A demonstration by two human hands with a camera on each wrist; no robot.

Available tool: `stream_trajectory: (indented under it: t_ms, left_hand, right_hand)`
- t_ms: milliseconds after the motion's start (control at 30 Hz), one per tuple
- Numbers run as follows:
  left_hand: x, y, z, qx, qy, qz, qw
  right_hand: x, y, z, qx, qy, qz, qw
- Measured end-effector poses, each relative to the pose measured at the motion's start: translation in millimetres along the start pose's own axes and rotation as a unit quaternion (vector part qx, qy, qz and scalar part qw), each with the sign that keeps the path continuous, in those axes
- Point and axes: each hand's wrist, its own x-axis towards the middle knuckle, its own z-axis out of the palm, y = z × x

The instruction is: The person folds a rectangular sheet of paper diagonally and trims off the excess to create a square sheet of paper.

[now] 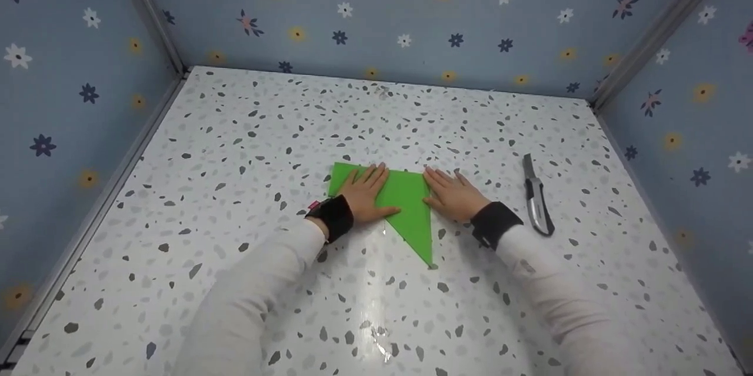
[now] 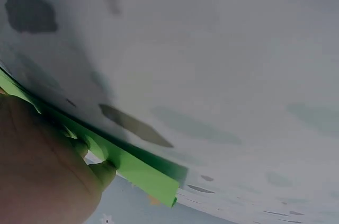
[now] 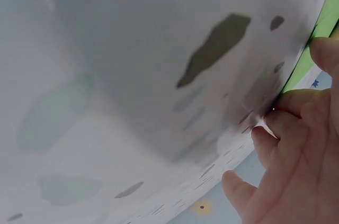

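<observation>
A folded sheet of bright green paper lies on the speckled table, its long slanted edge running down to a point near me. My left hand presses flat on its left part, fingers straight and thumb stretched to the right. At the paper's right edge rests my right hand, fingers extended, thumb and fingertips right along that edge. In the left wrist view the green paper shows under the fingers, its corner slightly raised. The right wrist view has a strip of the paper by the thumb and forefinger.
A utility knife with its blade out lies to the right of my right hand, blade pointing away. The speckled table is bounded by flower-patterned panels at the back and both sides.
</observation>
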Motion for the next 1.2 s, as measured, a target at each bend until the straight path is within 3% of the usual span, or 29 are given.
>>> stream_trajectory:
  t_ms: [267, 733, 1200]
  left_hand:
    - [-6.7, -13.4, 4.7, -0.022, 0.018, -0.031, 0.9991]
    - [-26.8, 0.4, -11.6, -0.020, 0.023, -0.100, 0.9945]
    - [-22.3, -3.3, -5.0, 0.025, 0.035, -0.163, 0.9857]
  right_hand:
    - [0, -2, 0.1, -0.011, 0.002, 0.000, 1.000]
    - [1, -2, 2.1, -0.007, 0.002, 0.001, 1.000]
    - [0, -2, -1.4, -0.003, -0.005, 0.000, 1.000]
